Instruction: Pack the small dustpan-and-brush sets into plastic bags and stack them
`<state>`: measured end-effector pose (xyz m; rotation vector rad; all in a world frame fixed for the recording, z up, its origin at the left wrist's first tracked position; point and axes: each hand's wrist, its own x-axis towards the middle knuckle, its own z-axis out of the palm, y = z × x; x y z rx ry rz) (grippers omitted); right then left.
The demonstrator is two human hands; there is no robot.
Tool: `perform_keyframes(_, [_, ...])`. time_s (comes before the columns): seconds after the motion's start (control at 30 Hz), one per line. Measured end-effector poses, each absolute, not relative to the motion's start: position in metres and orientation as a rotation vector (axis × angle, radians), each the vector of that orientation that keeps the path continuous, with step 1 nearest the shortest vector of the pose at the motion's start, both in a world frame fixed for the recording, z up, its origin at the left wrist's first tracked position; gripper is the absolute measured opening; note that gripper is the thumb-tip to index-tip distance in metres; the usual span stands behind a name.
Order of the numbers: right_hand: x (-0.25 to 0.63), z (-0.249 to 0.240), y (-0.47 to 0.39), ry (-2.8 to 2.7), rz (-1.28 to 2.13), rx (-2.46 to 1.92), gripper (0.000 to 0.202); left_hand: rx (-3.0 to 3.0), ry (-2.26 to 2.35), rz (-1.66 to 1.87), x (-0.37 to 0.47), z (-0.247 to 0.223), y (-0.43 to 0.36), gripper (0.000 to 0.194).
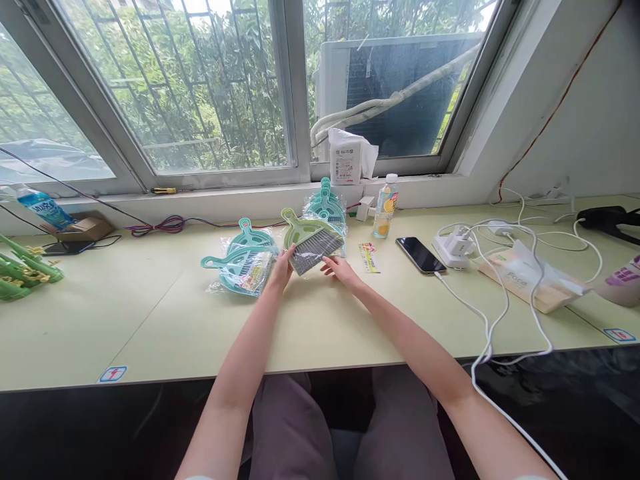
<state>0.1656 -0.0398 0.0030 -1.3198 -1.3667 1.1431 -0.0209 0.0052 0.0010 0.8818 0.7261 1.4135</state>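
A: Hands?
B: Left hand (pixel 283 268) is clamped on the left edge of an olive-green dustpan set (pixel 303 231). Right hand (pixel 343 269) has its fingers at the lower right edge; can't tell if they grip or only touch.
A: Where's the set?
B: Between the hands, near the middle of the table (pixel 320 327). Handle points away, up-left; grey brush bristles (pixel 316 251) face up. Can't tell if its low edge touches the table.
A: Next to it?
B: Left: two teal sets (pixel 235 272), overlapping, in clear wrap, coloured card on the front one. Behind: teal bundle (pixel 326 201), handles up against the sill side, count unclear. Right: small yellow card (pixel 369 257), flat on the table, near the right hand.
A: Further right?
B: Drink bottle (pixel 384 212), upright. Then phone (pixel 419 255) lying flat, white cable plugged in, white power block (pixel 454 247) just beside it, tissue pack (pixel 530 280) past that under loose cables.
A: Far left and back?
B: Green stems (pixel 25 275) at the left edge, blue-labelled bottle (pixel 47 208) leaning by a brown box (pixel 89 227). White tissue packet (pixel 346 163) stands on the sill, window behind.
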Motion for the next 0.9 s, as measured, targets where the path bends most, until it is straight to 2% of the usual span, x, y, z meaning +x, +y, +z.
perform_keyframes(0.1, [0.165,-0.002,-0.037,-1.115,1.333,-1.179,0.021,0.953,0.716,1.320,-0.017,0.007,-0.002,0.039])
perform_keyframes(0.23, [0.176,-0.005,-0.030,-0.894,1.295,-0.991,0.014,1.003,0.724,1.196,-0.019,0.012,-0.006,0.038])
perform_keyframes(0.37, [0.185,-0.005,-0.025,-0.895,1.259,-1.046,0.015,1.020,0.840,1.151,-0.025,0.008,0.002,0.042])
perform_keyframes(0.47, [0.188,-0.002,-0.025,-0.895,1.264,-1.016,0.010,0.993,1.002,1.221,-0.028,0.002,0.011,0.037])
perform_keyframes(0.57, [0.189,0.002,-0.028,-0.866,1.263,-0.942,0.014,0.951,0.986,1.307,-0.033,0.001,0.018,0.034])
perform_keyframes(0.7, [0.196,0.006,-0.029,-0.861,1.286,-0.836,0.022,0.812,0.801,1.562,-0.052,0.012,0.022,0.045])
perform_keyframes(0.8, [0.204,0.007,-0.026,-0.748,1.268,-0.808,0.020,0.612,0.803,1.777,-0.071,0.020,0.023,0.056])
perform_keyframes(0.9, [0.212,0.005,-0.021,-0.600,1.236,-0.798,0.016,0.589,0.868,1.710,-0.079,0.021,0.022,0.059])
